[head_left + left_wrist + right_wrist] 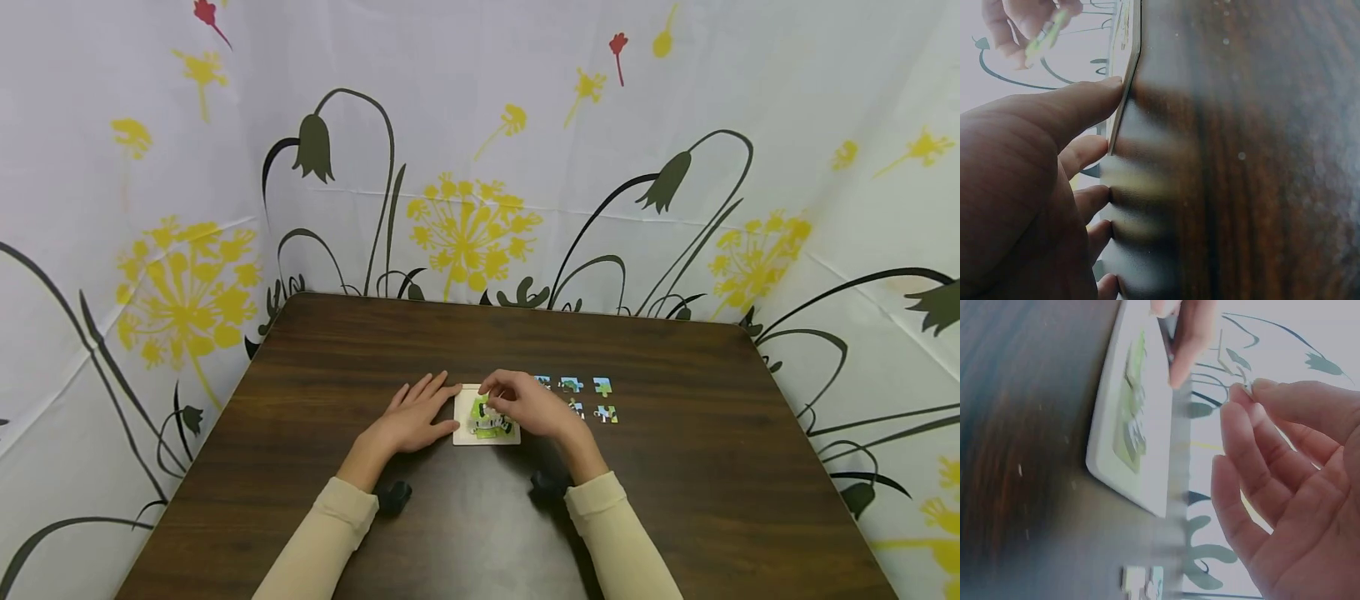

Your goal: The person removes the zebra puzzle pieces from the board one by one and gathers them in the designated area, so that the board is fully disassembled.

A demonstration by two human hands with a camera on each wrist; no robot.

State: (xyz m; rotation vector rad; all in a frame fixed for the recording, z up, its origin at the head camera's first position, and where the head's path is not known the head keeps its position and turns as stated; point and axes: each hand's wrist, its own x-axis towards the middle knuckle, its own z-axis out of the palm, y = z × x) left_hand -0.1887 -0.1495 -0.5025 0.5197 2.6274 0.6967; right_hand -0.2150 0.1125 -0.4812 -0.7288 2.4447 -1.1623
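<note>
A pale square puzzle board [462,408] lies on the table, with green-and-white jigsaw pieces [491,431] laid together inside its rim. My left hand [408,423] rests on the table at the board's left side, fingers spread. Its thumb and index fingertip touch the board's edge [1130,69] in the left wrist view. Above the board, my right hand [534,406] pinches a small puzzle piece [1046,40] between thumb and fingertips. The right wrist view shows this piece [1247,389] nearly edge-on and raised off the board, so its picture is hidden there.
Several loose puzzle pieces [602,387] lie in two rows right of the board, some partly behind the right hand. Dark wooden tabletop [697,467] surrounds everything. A flower-printed curtain [480,125] hangs behind the table. Black devices [394,497] sit under both wrists.
</note>
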